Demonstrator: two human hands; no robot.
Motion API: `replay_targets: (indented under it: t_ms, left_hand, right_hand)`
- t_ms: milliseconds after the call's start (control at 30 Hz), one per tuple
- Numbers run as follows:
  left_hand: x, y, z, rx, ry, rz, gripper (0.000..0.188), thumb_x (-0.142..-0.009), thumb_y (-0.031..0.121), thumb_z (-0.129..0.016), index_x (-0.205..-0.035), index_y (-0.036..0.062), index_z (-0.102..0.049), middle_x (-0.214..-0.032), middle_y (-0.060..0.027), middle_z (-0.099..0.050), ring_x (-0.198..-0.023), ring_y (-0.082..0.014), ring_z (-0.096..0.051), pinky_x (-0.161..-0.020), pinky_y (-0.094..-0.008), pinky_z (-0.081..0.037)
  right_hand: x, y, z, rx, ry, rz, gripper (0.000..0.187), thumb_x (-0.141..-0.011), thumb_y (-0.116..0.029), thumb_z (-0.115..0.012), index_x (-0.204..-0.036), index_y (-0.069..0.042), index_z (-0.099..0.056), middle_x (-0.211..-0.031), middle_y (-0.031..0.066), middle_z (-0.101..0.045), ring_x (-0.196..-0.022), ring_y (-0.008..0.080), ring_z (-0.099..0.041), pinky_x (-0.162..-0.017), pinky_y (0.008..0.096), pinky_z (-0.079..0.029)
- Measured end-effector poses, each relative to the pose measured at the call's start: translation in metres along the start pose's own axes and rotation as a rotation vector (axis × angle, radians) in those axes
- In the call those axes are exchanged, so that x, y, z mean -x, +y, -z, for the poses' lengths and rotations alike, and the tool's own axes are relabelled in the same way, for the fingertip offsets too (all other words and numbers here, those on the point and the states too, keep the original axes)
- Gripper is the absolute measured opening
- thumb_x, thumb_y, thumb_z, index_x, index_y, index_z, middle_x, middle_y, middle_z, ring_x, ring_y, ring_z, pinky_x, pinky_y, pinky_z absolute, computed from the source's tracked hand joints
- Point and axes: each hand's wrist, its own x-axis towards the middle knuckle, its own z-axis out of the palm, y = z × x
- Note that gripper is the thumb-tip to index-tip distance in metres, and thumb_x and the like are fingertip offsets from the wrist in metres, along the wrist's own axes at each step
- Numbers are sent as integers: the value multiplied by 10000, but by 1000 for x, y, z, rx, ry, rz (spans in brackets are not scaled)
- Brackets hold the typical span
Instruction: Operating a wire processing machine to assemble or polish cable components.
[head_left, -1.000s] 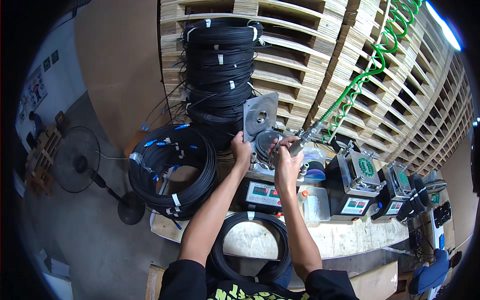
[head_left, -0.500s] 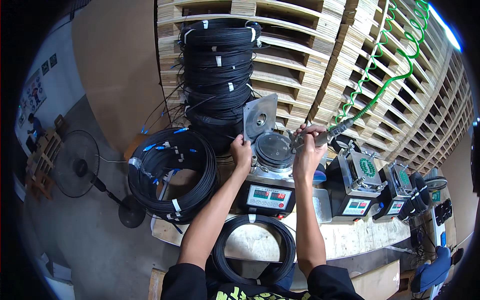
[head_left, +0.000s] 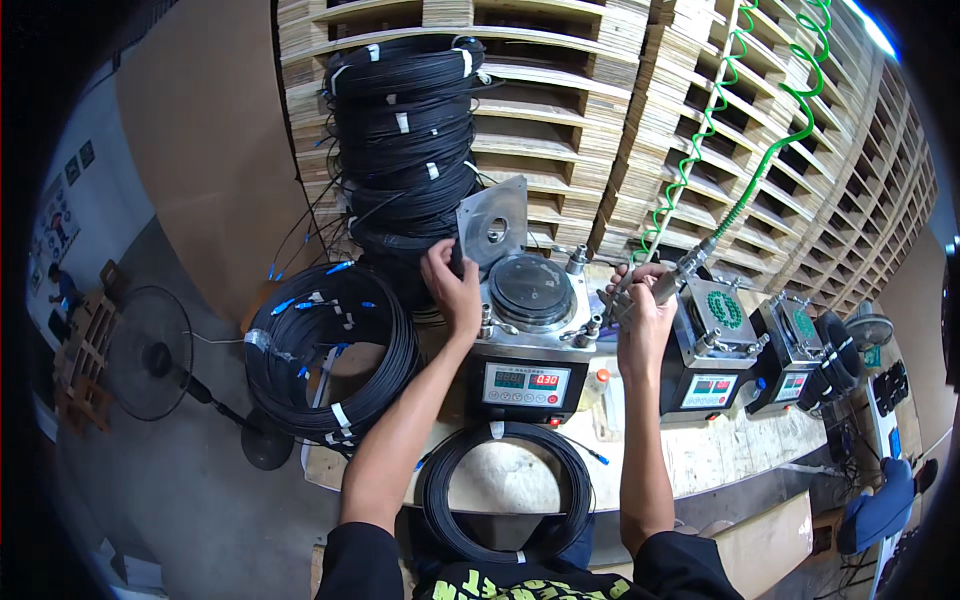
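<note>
The table (head_left: 720, 450) was pale wood (its near edge bowed by the lens), with scuffs and dark marks on its top. At its left end sat a wide black coil (head_left: 385, 385); a tall stack (head_left: 400, 150) of coils rose behind, its foot hidden. The middle machine (head_left: 525, 385) stood near the centre, a clear tray (head_left: 608, 412) just to its right, partly covered from sight. Farther right stood a second machine (head_left: 710, 393) and a third machine (head_left: 790, 385). A black ring (head_left: 440, 490) overlapped the near edge.
</note>
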Motion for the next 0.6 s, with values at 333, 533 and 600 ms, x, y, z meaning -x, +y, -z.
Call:
replay_targets:
  t_ms: [333,533,600]
  left_hand:
    - [-15,53,-25,-653,-1281,-648,732,-827,549,-734,-1402,142,-534,-1474,-177,-441,-1281,-452,-494,-1097,-507,-412]
    - [-18,39,-31,-685,-1492,-683,617,-916,547,-626,-1344,116,-517,-1406,-152,-469,-1206,-462,-519,-999,-599,-435]
    - [-15,36,-34,-695,-1497,-688,603,-929,535,-614,-1341,105,-515,-1405,-154,-467,-1203,-462,-522,-998,-597,-436]
  right_hand:
    - [23,-22,51,-6,9,-94,155,-880,3,-511,-1028,-44,-501,-1005,136,-607,-860,192,-621,-781,338,-562]
    - [34,-31,71,-3,0,-153,159,-884,-1,-514,-1034,-49,-496,-1012,147,-621,-835,202,-646,-765,351,-573]
    - [37,-33,73,-12,14,-158,157,-884,0,-513,-1033,-49,-498,-1013,147,-622,-836,201,-647,-761,351,-574]
